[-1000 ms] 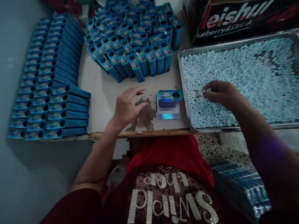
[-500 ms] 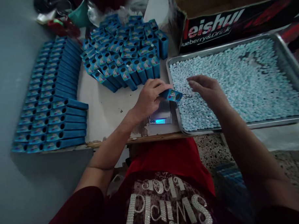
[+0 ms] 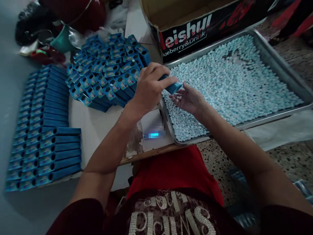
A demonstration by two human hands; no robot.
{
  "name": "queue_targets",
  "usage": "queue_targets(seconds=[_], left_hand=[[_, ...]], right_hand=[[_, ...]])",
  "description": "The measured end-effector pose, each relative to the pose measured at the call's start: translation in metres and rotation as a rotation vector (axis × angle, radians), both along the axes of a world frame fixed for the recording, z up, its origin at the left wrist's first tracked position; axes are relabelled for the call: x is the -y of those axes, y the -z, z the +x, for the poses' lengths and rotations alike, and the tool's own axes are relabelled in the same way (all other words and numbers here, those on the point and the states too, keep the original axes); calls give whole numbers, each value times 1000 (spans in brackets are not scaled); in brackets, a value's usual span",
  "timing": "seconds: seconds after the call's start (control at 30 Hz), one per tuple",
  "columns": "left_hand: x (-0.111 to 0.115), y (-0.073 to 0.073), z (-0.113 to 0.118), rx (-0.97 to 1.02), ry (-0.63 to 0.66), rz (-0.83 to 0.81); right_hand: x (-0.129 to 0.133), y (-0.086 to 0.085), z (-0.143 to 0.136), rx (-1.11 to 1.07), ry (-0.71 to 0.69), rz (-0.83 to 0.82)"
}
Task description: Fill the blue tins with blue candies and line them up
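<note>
My left hand [image 3: 150, 87] is closed round a small blue carton [image 3: 172, 86], tipped so its end points down to the right. Just under that end, my right hand [image 3: 188, 99] is turned palm up with its fingers curled. A few white candies [image 3: 178, 97] lie at its fingers. Both hands are above the left edge of a metal tray [image 3: 285, 63], which is spread with small white and pale blue oval candies [image 3: 222, 84]. Below my left forearm and wrist sits a small digital scale [image 3: 152, 124] with a lit blue display.
Upright blue cartons with round holes in their tops crowd together [image 3: 106, 71] behind my left hand. More cartons lie stacked in rows [image 3: 44, 135] at the left. A black cardboard box [image 3: 189, 34] stands behind the tray. The table's wooden edge [image 3: 147, 153] runs in front of me.
My left hand has raised and tipped the blue carton. My right hand has come left from above the tray and turned palm up under it. The camera view has shifted.
</note>
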State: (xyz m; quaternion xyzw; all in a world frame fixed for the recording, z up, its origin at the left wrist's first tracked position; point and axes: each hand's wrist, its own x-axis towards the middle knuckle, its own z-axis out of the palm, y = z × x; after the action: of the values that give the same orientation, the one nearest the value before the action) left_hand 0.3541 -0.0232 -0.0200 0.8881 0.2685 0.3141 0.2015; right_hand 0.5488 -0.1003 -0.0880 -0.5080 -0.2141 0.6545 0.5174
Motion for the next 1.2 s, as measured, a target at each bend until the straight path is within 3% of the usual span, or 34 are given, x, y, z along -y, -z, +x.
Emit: queue_targets(seconds=[0.27, 0.43, 0.57, 0.67, 0.77, 0.93, 1.1, 1.2], left_hand=[[2, 13, 0, -116, -96, 176], [-7, 23, -6, -128, -131, 105], [-23, 27, -6, -62, 7, 111], [-17, 15, -1, -91, -12, 99], [7, -10, 5, -257, -100, 113], [39, -46, 10, -352, -13, 111], [38, -57, 18, -434, -41, 63], [33, -52, 19, -380, -59, 92]], right_hand=[[-9, 28, 21, 132, -64, 69], [-11, 23, 20, 168, -24, 68], [-12, 14, 11, -74, 107, -71], [-11, 9, 7, -175, 168, -144], [-11, 7, 7, -187, 152, -126], [-9, -4, -1, -215, 158, -40], [-6, -13, -11, -276, 233, -132], [-7, -8, -8, -310, 204, -104]])
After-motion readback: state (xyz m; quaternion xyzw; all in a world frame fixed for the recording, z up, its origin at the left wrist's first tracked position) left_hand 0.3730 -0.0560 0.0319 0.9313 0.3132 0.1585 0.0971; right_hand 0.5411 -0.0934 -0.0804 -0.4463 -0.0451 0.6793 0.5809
